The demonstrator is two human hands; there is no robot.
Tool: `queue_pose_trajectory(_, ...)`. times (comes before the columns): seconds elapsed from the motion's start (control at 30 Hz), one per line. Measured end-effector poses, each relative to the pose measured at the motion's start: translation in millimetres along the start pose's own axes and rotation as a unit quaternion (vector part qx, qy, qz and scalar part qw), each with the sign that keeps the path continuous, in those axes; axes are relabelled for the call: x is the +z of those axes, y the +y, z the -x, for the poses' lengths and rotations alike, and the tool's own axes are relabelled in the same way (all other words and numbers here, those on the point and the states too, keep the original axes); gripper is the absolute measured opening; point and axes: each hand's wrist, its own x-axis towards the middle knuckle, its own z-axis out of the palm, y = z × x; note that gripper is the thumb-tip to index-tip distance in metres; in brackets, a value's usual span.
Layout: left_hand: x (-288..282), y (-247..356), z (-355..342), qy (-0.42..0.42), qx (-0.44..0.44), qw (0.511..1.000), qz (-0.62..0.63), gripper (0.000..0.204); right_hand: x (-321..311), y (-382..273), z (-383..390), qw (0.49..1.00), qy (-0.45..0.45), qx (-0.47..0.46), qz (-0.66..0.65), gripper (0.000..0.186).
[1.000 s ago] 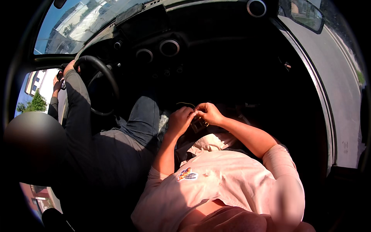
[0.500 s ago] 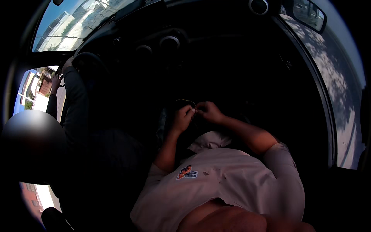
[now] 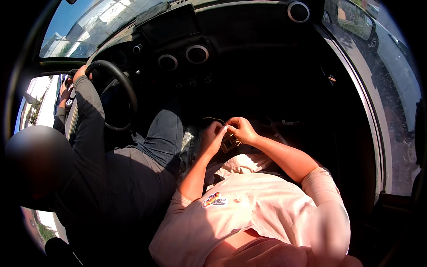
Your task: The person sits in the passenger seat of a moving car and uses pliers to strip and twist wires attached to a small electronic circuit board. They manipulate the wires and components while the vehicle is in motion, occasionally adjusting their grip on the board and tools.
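My left hand [image 3: 212, 138] and my right hand [image 3: 241, 130] meet above my lap, fingertips pinched close together. A thin yellowish wire [image 3: 214, 119] curves out from behind the left fingers to where the two hands meet. What exactly lies between the fingertips is too small to make out. Just under the hands, a small boxy object with a dark face and golden edges [image 3: 228, 144] rests near my lap, partly covered by the right hand.
On my left a driver in dark clothes [image 3: 133, 178] holds the steering wheel [image 3: 121, 80]. The dashboard with round vents [image 3: 197, 54] and a dark screen [image 3: 171, 26] spans the front. At my right is the car door with its window [image 3: 360, 66]. Crumpled clear plastic [image 3: 189, 140] lies by my left forearm.
Sunlight now falls into the car, showing the boxy object, the dashboard and the driver's clothes. My hands stay pinched together in nearly the same place. The view outside has shifted.
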Motion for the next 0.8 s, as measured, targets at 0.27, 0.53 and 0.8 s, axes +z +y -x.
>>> queue_pose_trajectory(0.27, -1.0, 5.1, 4.1, 0.084, 0.137, 0.971, -0.178, 0.014, 0.4, -0.8, 1.4, 0.999, 0.019, -0.015, 0.042, 0.015)
queue_pose_trajectory(0.53, 0.6, 1.0, 2.7, 0.087, 0.173, 0.959, -0.205, 0.008, 0.3, -4.0, 2.8, 1.000, 0.001, -0.018, 0.002, 0.016)
queue_pose_trajectory(0.8, 4.7, -4.4, 1.1, 0.083, 0.163, 0.962, -0.204, 0.011, -1.2, -3.9, 3.6, 1.000, 0.013, 0.002, 0.023, 0.015)
